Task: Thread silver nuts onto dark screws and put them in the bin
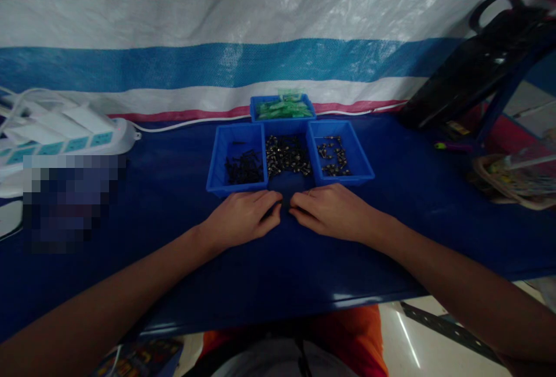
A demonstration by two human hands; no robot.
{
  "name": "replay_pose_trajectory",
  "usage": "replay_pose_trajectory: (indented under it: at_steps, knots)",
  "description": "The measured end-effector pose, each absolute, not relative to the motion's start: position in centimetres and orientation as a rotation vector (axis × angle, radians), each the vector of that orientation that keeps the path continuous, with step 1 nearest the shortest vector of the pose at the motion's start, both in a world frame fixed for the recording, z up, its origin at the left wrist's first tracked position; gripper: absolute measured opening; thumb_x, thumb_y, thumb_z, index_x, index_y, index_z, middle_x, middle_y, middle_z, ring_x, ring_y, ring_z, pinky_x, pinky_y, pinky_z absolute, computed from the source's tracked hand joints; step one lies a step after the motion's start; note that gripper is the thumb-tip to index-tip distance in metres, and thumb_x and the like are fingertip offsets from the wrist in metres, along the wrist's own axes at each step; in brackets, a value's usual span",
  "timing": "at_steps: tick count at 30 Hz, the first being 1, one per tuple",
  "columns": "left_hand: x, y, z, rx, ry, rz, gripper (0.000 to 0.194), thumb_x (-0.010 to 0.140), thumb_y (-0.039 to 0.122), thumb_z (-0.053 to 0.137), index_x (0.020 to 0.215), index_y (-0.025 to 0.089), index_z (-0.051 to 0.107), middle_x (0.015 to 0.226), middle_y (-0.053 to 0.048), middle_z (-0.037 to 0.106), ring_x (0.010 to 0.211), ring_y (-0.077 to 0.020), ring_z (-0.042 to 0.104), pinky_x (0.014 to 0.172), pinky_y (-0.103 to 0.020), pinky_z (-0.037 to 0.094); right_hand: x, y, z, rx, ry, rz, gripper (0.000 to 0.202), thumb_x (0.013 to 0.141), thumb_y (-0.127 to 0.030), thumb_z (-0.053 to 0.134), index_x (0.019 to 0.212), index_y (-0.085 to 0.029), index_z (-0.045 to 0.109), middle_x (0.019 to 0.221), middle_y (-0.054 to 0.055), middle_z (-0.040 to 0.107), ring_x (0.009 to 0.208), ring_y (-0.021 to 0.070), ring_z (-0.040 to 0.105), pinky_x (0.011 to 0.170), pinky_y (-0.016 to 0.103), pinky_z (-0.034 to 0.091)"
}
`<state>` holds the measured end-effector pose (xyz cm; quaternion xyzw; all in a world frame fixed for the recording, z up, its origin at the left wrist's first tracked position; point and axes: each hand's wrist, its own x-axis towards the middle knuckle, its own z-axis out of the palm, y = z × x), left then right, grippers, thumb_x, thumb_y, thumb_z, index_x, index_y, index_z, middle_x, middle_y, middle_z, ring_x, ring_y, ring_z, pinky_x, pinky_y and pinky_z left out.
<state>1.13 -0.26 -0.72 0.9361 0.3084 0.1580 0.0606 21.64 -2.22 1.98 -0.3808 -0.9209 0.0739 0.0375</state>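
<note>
My left hand point(245, 215) is closed in a pinch just in front of the left blue bin point(215, 160); a small dark thing may sit at its fingertips, too small to name. Facing it, a short gap away, my right hand point(332, 210) is pinched too, and what its fingers hold is hidden. Thin black pieces point(244, 167) lie in the left bin. Between the bins is a pile of small shiny metal parts point(287, 156). The right blue bin point(362, 163) contains similar metal parts point(336, 157).
Behind the bins stands a blue tray point(253, 112) of green packets point(286, 108). A white power strip point(124, 136) with plugs lies left on the blue table point(174, 191). On the right are a black case point(469, 64) and a basket point(482, 177). A striped sheet point(217, 64) hangs behind.
</note>
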Motion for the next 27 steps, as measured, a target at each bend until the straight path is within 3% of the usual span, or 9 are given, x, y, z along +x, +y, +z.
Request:
replay_pose_trajectory:
  at_steps: [19,27]
  knots:
    - [0.85,-0.40,-0.71,3.037,0.710,0.686,0.017,0.087,0.028,0.044,0.095,0.016,0.054,0.068,0.002,0.061,0.060,-0.0092,0.057,0.053,-0.020,0.043,21.53,-2.35,1.54,-1.158,-2.790,0.226,0.016,0.091,-0.026,0.037,0.083,-0.017,0.048,0.073,0.000,0.062,0.063,0.0110,0.057,0.054,0.024,0.028]
    - [1.01,-0.37,-0.67,3.009,0.808,0.528,0.016,0.086,0.027,0.042,0.086,0.018,0.054,0.066,0.003,0.060,0.059,-0.0105,0.057,0.053,-0.022,0.041,21.66,-2.16,1.77,-1.215,-2.787,0.194,0.015,0.088,-0.028,0.041,0.083,-0.017,0.049,0.071,0.000,0.062,0.062,0.0115,0.056,0.053,0.025,0.026]
